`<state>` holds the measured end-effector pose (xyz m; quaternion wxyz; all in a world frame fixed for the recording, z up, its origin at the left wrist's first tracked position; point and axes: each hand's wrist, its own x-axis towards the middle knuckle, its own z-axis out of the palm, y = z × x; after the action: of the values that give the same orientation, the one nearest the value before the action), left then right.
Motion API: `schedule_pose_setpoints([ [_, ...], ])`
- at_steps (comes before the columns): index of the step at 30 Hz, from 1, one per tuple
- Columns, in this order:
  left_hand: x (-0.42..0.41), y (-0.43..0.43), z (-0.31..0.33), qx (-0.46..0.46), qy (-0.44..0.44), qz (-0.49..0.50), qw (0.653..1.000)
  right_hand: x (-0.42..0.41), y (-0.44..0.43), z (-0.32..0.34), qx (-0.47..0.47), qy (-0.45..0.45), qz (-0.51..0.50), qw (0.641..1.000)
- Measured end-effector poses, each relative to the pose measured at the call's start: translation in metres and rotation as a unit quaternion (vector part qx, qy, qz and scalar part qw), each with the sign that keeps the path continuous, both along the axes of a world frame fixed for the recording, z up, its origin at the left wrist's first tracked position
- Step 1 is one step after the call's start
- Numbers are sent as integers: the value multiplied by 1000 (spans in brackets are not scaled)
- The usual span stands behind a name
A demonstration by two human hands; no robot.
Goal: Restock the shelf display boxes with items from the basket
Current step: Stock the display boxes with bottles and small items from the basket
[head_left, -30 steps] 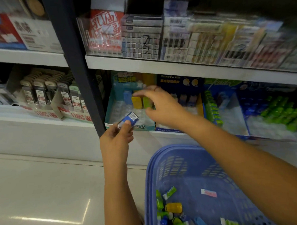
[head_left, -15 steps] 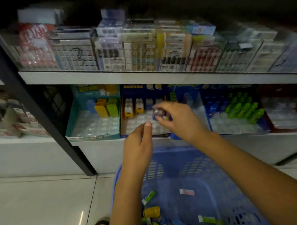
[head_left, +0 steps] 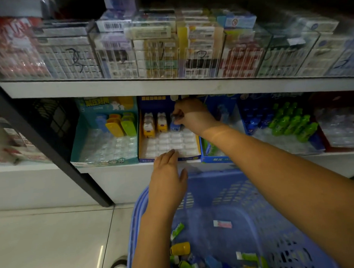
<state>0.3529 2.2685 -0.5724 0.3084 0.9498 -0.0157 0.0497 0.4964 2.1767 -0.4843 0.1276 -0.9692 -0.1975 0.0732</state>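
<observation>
From the head camera, your right hand [head_left: 193, 115] reaches under the upper shelf [head_left: 170, 87] into the blue-and-yellow display box [head_left: 170, 157], fingers [head_left: 178, 116] pinched around a small blue item [head_left: 174, 127] that sits in the third slot of the back row, just beside two yellow items with white animal-shaped tops [head_left: 154, 124]; whether it is fully seated you cannot tell, since your fingers cover its top. Your left hand [head_left: 168, 180] hovers flat and loosely spread over the front lip of that box, holding nothing. By the look of it the restocking is at an early stage: this box has only its back row partly filled, and the moulded white plastic tray [head_left: 168, 143] in front shows rows of bare rounded pockets. The teal box [head_left: 104, 156] to the left holds just a few glossy, slab-shaped pieces, among them a yellow and a green one [head_left: 121, 126], at the back of a clear blister tray that is otherwise bare. Further right, a blue box carries rows of green and blue bottle-like items [head_left: 290, 124], also with vacant clear pockets in front. The blue basket [head_left: 240, 193], a rigid slotted plastic one, sits below your arms with a loose heap of small wrapped pieces at its bottom: a yellow capsule-shaped one [head_left: 180, 248], green and blue ones [head_left: 196, 266], and a flat white-and-red pack [head_left: 222, 224] lying apart. So plenty remains to sort by shape and colour into matching pockets. The boxes are printed cardboard, the floor is shiny tile [head_left: 55, 238].
</observation>
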Motion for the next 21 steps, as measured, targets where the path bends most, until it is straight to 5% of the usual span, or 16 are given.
schedule_pose_setpoints([
  [9,-3,-1,9,-25,-22,-13,999,-8,9,-14,-39,-53,-31,997],
  [13,-24,-9,5,-103,-97,15,990,-50,-17,-11,44,-76,-5,996],
  [15,-30,-16,-11,-76,-5,1,997,-89,-45,-22,99,-89,18,991],
  [17,-34,-28,-33,12,161,-52,986,-123,-76,-48,71,16,5,997],
  [19,-44,-43,-63,93,316,-143,933,-150,-105,-86,-19,192,7,981],
  [21,-62,-59,-93,86,417,-238,873,-177,-125,-126,-96,358,39,928],
])
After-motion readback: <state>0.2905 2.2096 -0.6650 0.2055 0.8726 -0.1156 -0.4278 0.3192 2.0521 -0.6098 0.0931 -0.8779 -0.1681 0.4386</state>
